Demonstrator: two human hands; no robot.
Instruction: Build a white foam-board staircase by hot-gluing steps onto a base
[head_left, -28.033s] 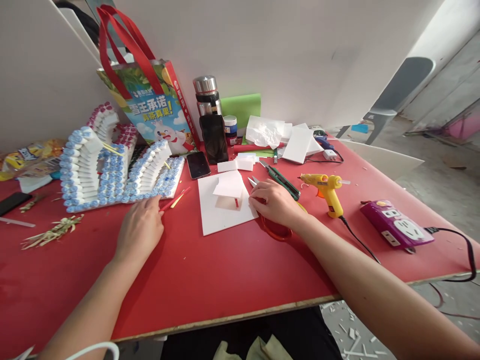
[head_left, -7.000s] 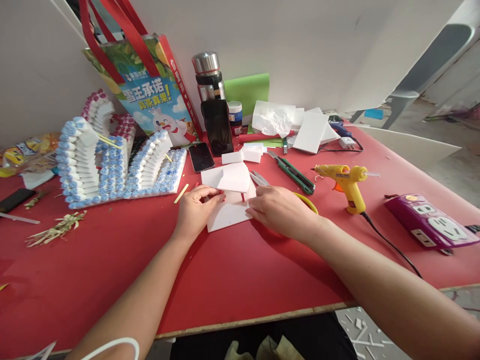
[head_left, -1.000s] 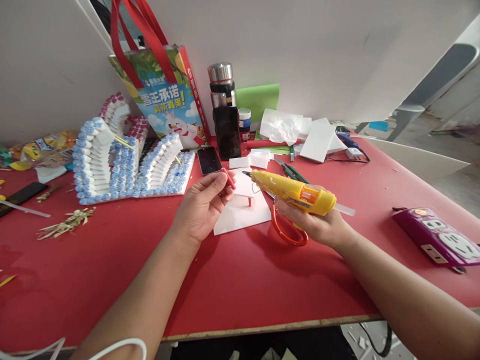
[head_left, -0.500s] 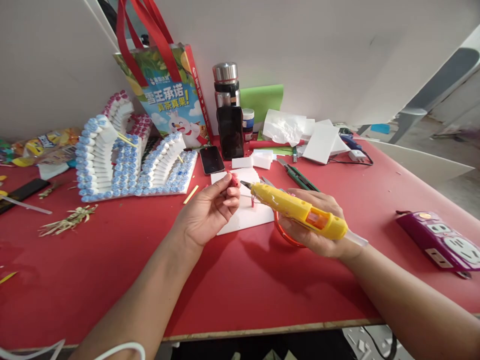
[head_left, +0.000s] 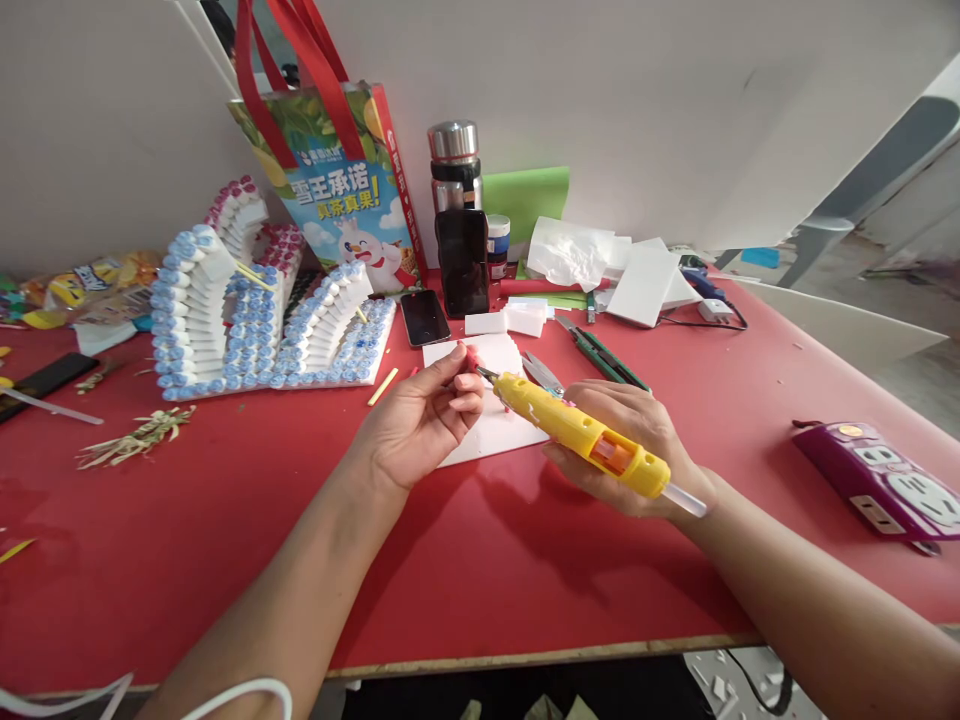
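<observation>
At four o'clock, right fingers (head_left: 609, 402) brought a gripped gun (head_left: 574, 430) into likely gluing range of the stick (head_left: 470, 357) left fingers (head_left: 441, 374) pinched.

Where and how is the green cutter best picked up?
Probably at mid-handle, from above and the near right. The cutter lies flat, its silver tip pointing away to the far left, its handle end nearest the right hand. That hand holds the glue gun, so it would need freeing first.
</observation>
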